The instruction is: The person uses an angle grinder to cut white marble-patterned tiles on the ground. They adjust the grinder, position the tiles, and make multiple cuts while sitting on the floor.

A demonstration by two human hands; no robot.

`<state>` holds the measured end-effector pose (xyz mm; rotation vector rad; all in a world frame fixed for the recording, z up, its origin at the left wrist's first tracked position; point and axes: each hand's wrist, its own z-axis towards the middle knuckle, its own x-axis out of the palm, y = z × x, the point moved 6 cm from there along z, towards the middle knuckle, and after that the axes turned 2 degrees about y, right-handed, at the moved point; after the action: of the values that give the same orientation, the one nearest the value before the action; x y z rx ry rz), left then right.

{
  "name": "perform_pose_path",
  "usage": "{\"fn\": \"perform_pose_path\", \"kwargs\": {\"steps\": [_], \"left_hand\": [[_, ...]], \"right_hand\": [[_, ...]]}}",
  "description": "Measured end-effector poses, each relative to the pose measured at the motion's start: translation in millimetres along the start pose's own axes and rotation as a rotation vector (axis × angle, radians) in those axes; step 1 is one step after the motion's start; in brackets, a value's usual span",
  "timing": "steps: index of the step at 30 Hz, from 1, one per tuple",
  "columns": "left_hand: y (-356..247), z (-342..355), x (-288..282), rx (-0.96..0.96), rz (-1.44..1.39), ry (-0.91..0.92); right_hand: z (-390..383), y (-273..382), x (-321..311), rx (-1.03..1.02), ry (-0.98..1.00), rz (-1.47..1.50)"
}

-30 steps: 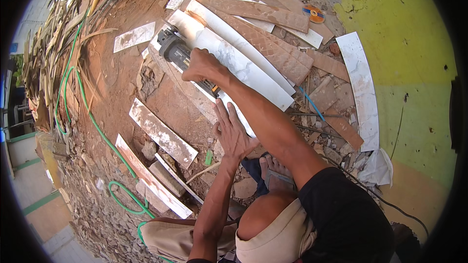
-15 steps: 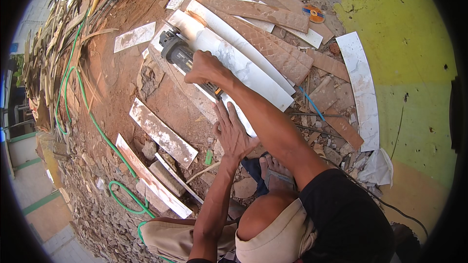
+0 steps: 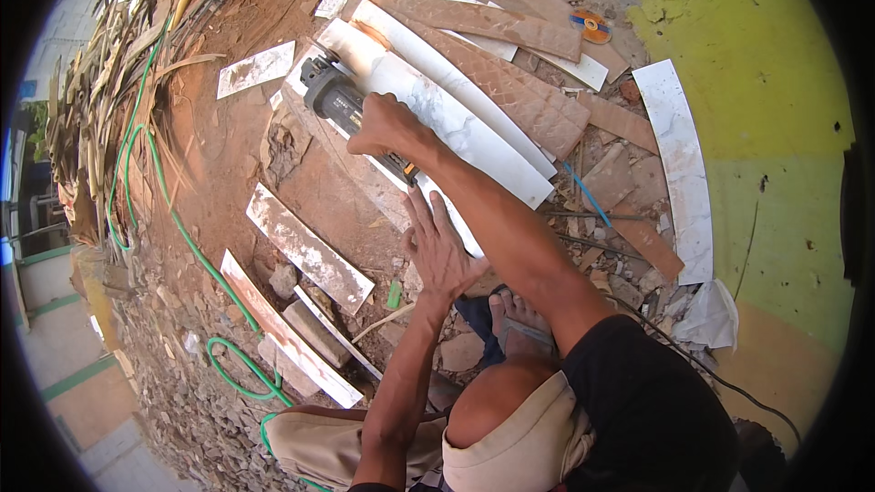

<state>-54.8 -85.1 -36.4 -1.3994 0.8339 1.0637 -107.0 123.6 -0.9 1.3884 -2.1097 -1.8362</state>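
Observation:
My right hand (image 3: 390, 125) is wrapped round the body of a black angle grinder (image 3: 339, 109). The grinder's head lies toward the far left end of a long white marbled tile strip (image 3: 456, 144), and its rear end points back at my left hand (image 3: 439, 255). That left hand is open, fingers stretched forward just behind the grinder and resting at the near end of the white tile. My right forearm crosses over the tile and hides part of it. The grinder's disc is too small to make out clearly.
More tile strips (image 3: 478, 23) are stacked beyond, with an orange cutting disc (image 3: 591, 26) on top. A white strip (image 3: 679, 173) leans along the yellow-green wall (image 3: 756, 82). A green hose (image 3: 187, 235) runs at left beside bamboo scraps (image 3: 100, 109). A black cable (image 3: 720, 378) trails at right.
The whole view has shifted very slightly. Both hands and the grinder keep almost the same place on the tile.

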Motion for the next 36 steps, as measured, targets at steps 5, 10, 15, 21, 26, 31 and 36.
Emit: {"fn": "perform_pose_path", "kwargs": {"steps": [5, 10, 15, 21, 26, 31, 36], "left_hand": [[2, 0, 3, -0.009, -0.002, 0.015], [1, 1, 2, 0.007, 0.035, 0.045], [3, -1, 4, 0.004, 0.017, 0.039], [2, 0, 4, 0.016, 0.017, 0.034], [3, 0, 2, 0.006, 0.027, 0.028], [1, 0, 2, 0.003, 0.007, 0.012], [3, -2, 1, 0.011, -0.009, -0.035]], "right_hand": [[13, 10, -1, 0.017, 0.021, 0.031], [29, 15, 0, 0.029, 0.012, 0.033], [36, 15, 4, 0.078, 0.042, 0.006], [37, 15, 3, 0.095, 0.055, 0.004], [25, 18, -2, 0.103, 0.066, 0.016], [14, 14, -4, 0.099, 0.086, 0.015], [6, 11, -3, 0.098, 0.085, 0.002]]}}
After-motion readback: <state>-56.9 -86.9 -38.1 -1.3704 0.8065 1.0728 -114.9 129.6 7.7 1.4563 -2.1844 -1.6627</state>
